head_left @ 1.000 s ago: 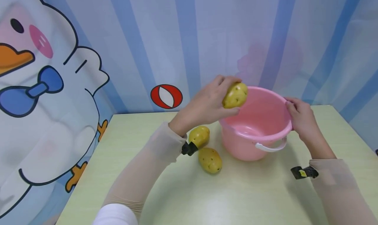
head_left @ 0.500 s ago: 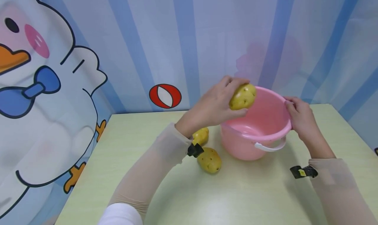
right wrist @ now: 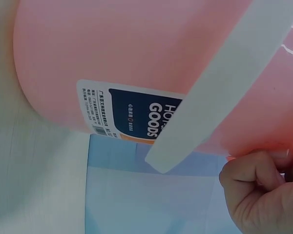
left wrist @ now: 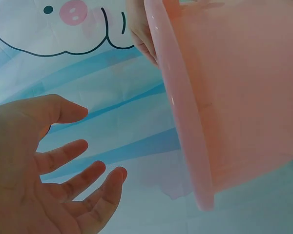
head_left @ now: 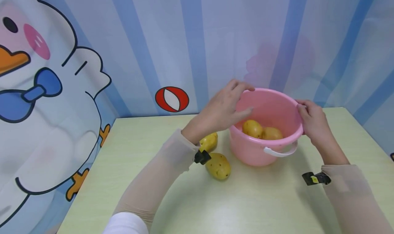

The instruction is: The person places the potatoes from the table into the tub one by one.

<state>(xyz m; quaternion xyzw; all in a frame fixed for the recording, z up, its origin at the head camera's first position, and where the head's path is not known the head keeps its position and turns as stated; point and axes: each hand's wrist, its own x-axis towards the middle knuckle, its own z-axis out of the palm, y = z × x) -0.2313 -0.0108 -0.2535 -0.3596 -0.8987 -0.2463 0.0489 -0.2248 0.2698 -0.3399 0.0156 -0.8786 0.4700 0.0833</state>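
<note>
In the head view my left hand (head_left: pixel 220 107) is over the left rim of a pink bucket (head_left: pixel 255 155), fingers spread and holding nothing. The left wrist view shows the same empty hand (left wrist: pixel 63 165) beside the bucket's rim (left wrist: pixel 178 107). Two yellow potatoes (head_left: pixel 252 128) (head_left: pixel 272 133) lie inside the bucket. My right hand (head_left: pixel 315 123) grips the bucket's right rim; in the right wrist view its fingers (right wrist: pixel 254 175) are curled at the bucket's edge. Outside, left of the bucket, another potato (head_left: pixel 218 166) lies on the table near one (head_left: pixel 208 142) partly hidden by my left wrist.
The bucket's white handle (head_left: pixel 280 153) hangs down its front side. A label (right wrist: pixel 132 112) is on the bucket's wall. The pale table (head_left: pixel 147 138) ends against a striped blue cloth (head_left: pixel 221 39) with cartoon prints.
The potato that my left hand held has left its fingers, and two potatoes now show in the bucket. The left hand first moved right, then let go. The right hand kept its grip.
</note>
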